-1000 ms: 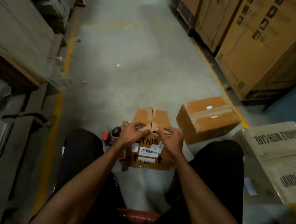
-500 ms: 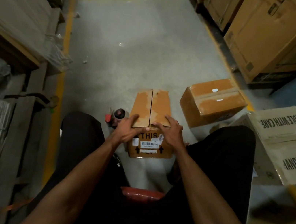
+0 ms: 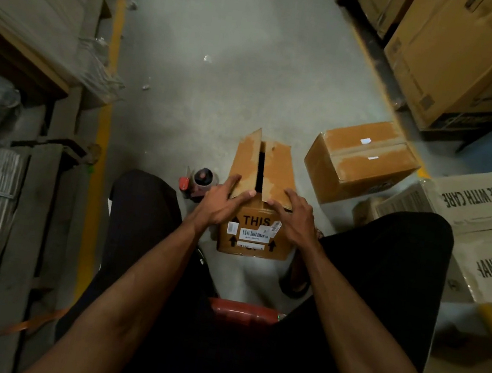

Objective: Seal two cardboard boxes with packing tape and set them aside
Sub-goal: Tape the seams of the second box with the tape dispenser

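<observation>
I am pressing both spread hands, left hand [image 3: 220,201] and right hand [image 3: 296,217], on the box [image 3: 257,220] flaps; the tape dispenser [image 3: 199,182] is lying just left, nearest my left grip.

Unsealed box [image 3: 255,232], flaps gapped; taped box [image 3: 360,162] beside it.

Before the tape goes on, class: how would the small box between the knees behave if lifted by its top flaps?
The small box would probably lift badly: its flaps stand apart, untaped, so they would likely bend. The worn cardboard looks soft. Its flat base makes rolling unlikely.
</observation>
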Demonstrator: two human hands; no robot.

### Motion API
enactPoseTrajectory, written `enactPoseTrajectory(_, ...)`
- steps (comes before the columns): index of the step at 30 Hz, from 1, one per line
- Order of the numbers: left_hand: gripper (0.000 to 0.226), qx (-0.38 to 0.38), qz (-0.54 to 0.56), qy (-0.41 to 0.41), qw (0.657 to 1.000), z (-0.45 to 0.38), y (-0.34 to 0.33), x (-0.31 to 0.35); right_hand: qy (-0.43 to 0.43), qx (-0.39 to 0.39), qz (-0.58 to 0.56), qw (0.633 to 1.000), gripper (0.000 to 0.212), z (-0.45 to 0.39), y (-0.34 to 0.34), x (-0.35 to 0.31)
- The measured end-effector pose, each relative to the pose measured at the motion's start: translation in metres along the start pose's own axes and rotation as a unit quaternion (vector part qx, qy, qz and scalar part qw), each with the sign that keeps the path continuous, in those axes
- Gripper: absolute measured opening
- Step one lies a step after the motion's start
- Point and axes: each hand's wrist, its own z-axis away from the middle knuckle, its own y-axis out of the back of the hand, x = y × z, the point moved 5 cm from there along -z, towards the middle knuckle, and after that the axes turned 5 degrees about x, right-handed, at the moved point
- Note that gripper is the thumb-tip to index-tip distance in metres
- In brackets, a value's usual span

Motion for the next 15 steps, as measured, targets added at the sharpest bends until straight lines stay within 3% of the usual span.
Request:
enactPoseTrajectory(3, 0.097, -0.033, -0.05, -0.004, 0.998, -0.004, -0.005, -0.004, -0.009, -0.006, -0.026, 1.0, 0.077, 0.0, -0.003, 0.002)
enactPoseTrajectory(7, 0.117, -0.076, -0.01, 0.052, 0.996, -0.008, -0.013, -0.015, -0.063, -0.024, -0.091, 0.994, 0.078, -0.006, -0.008, 0.012)
enactPoseTrajectory(11, 0.118, -0.146, 0.007, 0.075, 0.986, -0.006, -0.033, -0.021, -0.119, -0.043, -0.116, 0.985, 0.083, -0.009, -0.018, 0.026)
enactPoseTrajectory(15, 0.115, -0.16, 0.03, 0.132, 0.978, -0.008, -0.044, -0.031, -0.163, -0.093, -0.13, 0.974, 0.086, -0.013, -0.037, 0.046)
